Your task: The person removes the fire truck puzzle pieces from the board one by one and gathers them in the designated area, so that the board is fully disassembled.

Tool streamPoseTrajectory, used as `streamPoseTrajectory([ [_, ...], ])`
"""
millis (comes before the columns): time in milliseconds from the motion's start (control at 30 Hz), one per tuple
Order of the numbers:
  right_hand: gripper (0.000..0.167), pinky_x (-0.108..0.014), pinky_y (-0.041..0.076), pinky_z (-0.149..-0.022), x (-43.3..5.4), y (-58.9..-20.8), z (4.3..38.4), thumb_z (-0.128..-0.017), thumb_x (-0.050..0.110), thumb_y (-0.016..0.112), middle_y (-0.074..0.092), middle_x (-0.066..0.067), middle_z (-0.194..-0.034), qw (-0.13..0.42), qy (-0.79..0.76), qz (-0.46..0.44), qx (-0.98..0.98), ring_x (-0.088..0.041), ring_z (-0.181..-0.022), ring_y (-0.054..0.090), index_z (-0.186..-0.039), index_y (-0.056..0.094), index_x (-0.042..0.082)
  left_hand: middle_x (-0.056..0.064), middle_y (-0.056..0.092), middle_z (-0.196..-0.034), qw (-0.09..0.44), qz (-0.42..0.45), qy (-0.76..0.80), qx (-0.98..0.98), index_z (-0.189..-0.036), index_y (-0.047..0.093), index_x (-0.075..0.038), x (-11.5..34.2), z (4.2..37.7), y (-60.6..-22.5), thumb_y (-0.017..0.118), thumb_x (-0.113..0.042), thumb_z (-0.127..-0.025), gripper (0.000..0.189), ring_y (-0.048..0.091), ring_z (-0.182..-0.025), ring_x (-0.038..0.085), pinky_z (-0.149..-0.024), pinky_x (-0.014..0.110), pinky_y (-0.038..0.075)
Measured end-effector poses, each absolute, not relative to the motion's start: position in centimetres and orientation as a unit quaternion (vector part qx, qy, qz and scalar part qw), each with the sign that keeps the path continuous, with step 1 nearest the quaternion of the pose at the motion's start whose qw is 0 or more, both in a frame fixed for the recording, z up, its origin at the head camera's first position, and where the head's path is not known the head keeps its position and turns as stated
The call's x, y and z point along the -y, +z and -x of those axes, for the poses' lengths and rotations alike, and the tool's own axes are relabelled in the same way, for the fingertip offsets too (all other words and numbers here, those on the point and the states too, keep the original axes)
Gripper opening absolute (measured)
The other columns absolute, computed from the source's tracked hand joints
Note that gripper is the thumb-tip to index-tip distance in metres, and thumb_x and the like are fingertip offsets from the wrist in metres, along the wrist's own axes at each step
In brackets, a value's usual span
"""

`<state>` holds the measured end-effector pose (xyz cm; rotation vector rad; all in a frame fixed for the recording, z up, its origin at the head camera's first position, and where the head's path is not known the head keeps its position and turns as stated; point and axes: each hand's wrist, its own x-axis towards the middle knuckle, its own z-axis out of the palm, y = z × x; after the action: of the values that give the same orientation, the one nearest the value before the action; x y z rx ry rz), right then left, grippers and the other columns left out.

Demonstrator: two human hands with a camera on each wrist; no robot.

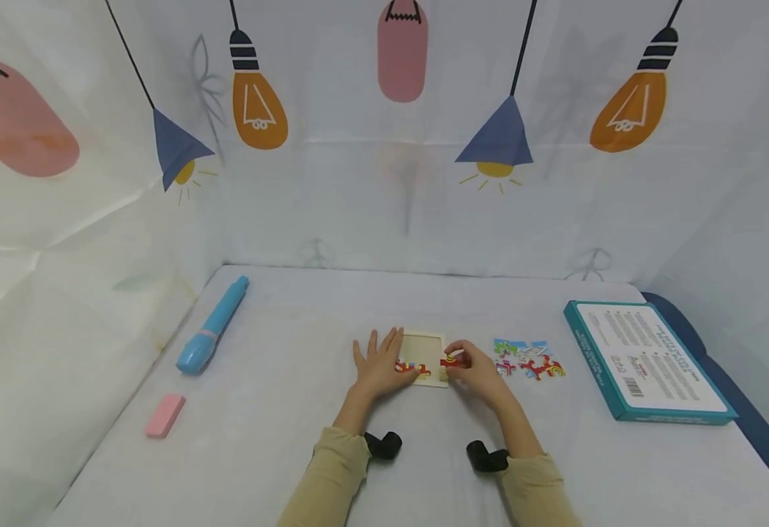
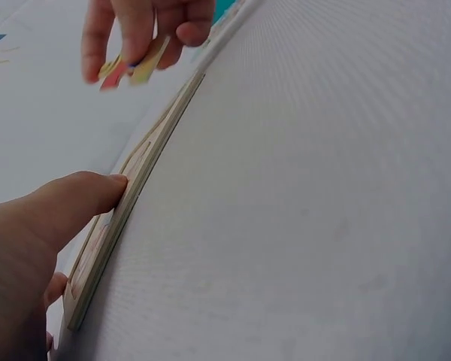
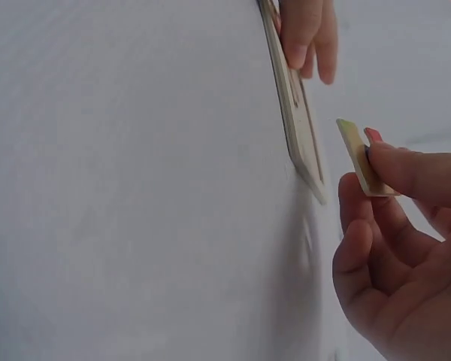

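A shallow wooden puzzle tray lies on the table with a few colourful jigsaw pieces set along its lower left part. My left hand rests over the tray's left side, fingers spread, and its thumb presses on the near border. At the tray's right side my right hand pinches a red and yellow jigsaw piece between thumb and fingers. This piece is held above the tray's surface, tilted on edge. Right of that hand lie several loose jigsaw pieces, brightly printed.
A teal-edged box with a white printed face lies at the right. On the left are a blue pen-shaped object and a pink eraser-like block. A patterned white curtain hangs behind the table.
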<state>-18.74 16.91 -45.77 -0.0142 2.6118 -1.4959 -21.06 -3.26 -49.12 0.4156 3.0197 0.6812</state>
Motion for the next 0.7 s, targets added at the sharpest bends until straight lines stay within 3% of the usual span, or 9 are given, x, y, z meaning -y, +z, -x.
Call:
streamPoseTrajectory([
  [400,0.038,-0.025,0.049,-0.070,-22.5,-45.1,17.1,-0.085,0.006,0.062,0.054,-0.018,-0.106,0.057,-0.510,-0.052,-0.857,-0.020,-0.086,0.054,-0.121,0.049,0.001,0.002,0.028,-0.151,0.010,-0.129,0.234,-0.964,-0.147,0.025,-0.016,3.3,20.9,-48.9,0.062,-0.052,-0.078,0.086,0.011,-0.139,0.038,-0.103,0.064,-0.003],
  [700,0.040,-0.016,0.046,-0.067,-26.0,-45.0,15.6,-0.085,0.015,0.065,0.056,-0.014,-0.099,0.043,-0.481,-0.118,-0.868,-0.021,-0.089,0.052,-0.117,0.052,-0.005,0.002,0.027,-0.151,0.011,-0.130,0.235,-0.963,-0.147,0.026,-0.016,3.4,20.9,-48.8,0.063,-0.052,-0.078,0.086,0.010,-0.139,0.039,-0.103,0.064,-0.004],
])
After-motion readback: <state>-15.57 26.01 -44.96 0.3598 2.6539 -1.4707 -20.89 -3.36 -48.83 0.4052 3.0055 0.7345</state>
